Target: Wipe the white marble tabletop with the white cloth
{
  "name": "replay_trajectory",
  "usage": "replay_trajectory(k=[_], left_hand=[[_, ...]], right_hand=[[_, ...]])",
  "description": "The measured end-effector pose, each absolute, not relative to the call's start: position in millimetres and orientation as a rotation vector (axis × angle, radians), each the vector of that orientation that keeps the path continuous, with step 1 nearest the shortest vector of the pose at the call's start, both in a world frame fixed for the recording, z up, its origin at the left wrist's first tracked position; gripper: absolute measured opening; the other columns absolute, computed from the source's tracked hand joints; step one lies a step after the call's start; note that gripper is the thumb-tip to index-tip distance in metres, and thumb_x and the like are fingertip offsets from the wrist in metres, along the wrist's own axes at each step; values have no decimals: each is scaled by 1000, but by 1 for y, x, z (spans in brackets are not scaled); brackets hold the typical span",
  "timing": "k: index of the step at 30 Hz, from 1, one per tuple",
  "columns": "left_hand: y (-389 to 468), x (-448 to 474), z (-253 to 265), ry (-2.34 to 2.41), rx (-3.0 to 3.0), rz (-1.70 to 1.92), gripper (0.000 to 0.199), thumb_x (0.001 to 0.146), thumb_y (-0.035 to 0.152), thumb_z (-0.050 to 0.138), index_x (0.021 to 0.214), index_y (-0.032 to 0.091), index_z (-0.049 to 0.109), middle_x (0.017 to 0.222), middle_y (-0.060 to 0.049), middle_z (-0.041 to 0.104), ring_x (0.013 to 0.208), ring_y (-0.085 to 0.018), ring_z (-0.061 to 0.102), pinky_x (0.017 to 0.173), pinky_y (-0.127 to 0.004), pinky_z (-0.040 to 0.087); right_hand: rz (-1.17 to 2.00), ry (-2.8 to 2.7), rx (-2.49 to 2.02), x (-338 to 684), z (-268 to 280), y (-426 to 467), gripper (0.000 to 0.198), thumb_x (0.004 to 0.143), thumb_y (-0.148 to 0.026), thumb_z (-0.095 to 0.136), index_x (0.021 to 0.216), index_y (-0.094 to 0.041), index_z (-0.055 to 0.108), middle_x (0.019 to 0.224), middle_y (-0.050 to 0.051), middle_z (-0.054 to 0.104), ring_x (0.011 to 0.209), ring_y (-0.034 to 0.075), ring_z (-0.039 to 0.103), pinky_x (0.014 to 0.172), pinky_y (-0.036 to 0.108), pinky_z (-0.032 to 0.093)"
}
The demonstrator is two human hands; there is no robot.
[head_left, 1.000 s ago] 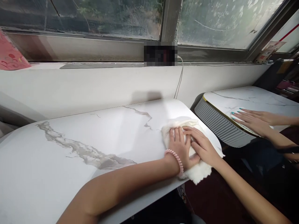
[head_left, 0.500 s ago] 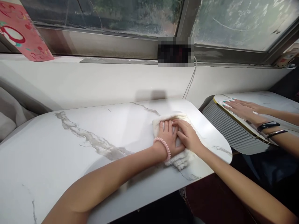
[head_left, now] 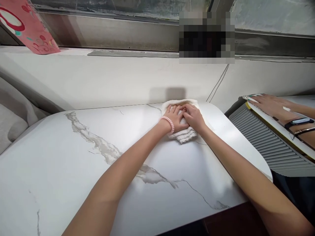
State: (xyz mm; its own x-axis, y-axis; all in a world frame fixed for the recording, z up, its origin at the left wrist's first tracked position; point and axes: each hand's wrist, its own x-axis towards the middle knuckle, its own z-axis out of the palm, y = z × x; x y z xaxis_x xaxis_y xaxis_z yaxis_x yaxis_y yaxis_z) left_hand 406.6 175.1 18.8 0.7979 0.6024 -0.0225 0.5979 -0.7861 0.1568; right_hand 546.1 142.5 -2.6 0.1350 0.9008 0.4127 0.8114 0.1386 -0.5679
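A folded white towel (head_left: 183,135) lies on the white marble-patterned table (head_left: 137,131), its far edge at the table's back edge by the wall. My left hand (head_left: 175,117), with a pink coiled band at its wrist, rests flat on the towel, fingers spread. Close against it, my right hand (head_left: 193,117) presses on the towel with bent fingers gripping the cloth. Parts of the towel are hidden under both hands.
Another person's hands (head_left: 270,104) lie on a second table with a ribbed grey side (head_left: 265,141) at the right. Pale fabric (head_left: 14,118) is at the left. A pink printed packet (head_left: 36,31) stands on the window ledge. A thin cable (head_left: 218,83) runs down the wall.
Both my hands have pushed the towel away from me, across the table to its back edge. The view has shifted, and my arms now stretch further forward.
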Motion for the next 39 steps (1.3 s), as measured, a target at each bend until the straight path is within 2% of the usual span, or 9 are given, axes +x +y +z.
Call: replay_trajectory(k=[3, 10, 19, 24, 33, 39], left_hand=[[193, 407, 19, 957, 2841, 49, 78, 90, 55, 39, 153, 10, 25, 161, -17, 20, 149, -31, 14, 121, -45, 2], [211, 404, 17, 1017, 2850, 114, 73, 91, 53, 37, 150, 12, 31, 159, -15, 25, 148, -29, 17, 121, -43, 3], [192, 394, 16, 1106, 2809, 104, 76, 91, 55, 35, 152, 9, 26, 161, -16, 21, 149, -32, 13, 121, -49, 4], [169, 380, 14, 1130, 2818, 107, 77, 92, 54, 37, 152, 7, 26, 161, -19, 20, 148, -34, 13, 120, -50, 6], [90, 354, 12, 1106, 2856, 175, 79, 91, 57, 37, 149, 5, 31, 157, -24, 25, 146, -39, 20, 119, -55, 10], [36, 332, 15, 1105, 2829, 145, 80, 91, 60, 37, 150, 6, 32, 158, -24, 24, 146, -40, 19, 118, -59, 12]], right_hand=[[135, -1661, -1679, 547, -3, 162, 24, 74, -17, 44, 88, -22, 64, 99, 8, 68, 95, 26, 60, 88, 43, 47], [150, -1726, -1638, 548, -3, 188, 24, 73, -16, 45, 87, -21, 63, 99, 8, 68, 98, 27, 59, 92, 44, 46], [174, -1916, -1512, 543, -1, 176, 31, 75, -15, 42, 98, -20, 63, 107, 9, 68, 103, 27, 59, 97, 43, 44], [179, -1950, -1500, 527, 3, 150, 34, 77, -14, 42, 103, -19, 63, 114, 11, 67, 107, 28, 58, 99, 45, 44], [189, -1986, -1462, 503, 3, 67, 37, 81, -15, 40, 111, -21, 61, 127, 10, 62, 122, 28, 53, 107, 52, 39], [245, -1988, -1475, 479, 8, 11, 40, 81, -11, 40, 114, -21, 59, 131, 9, 60, 129, 26, 49, 114, 54, 31]])
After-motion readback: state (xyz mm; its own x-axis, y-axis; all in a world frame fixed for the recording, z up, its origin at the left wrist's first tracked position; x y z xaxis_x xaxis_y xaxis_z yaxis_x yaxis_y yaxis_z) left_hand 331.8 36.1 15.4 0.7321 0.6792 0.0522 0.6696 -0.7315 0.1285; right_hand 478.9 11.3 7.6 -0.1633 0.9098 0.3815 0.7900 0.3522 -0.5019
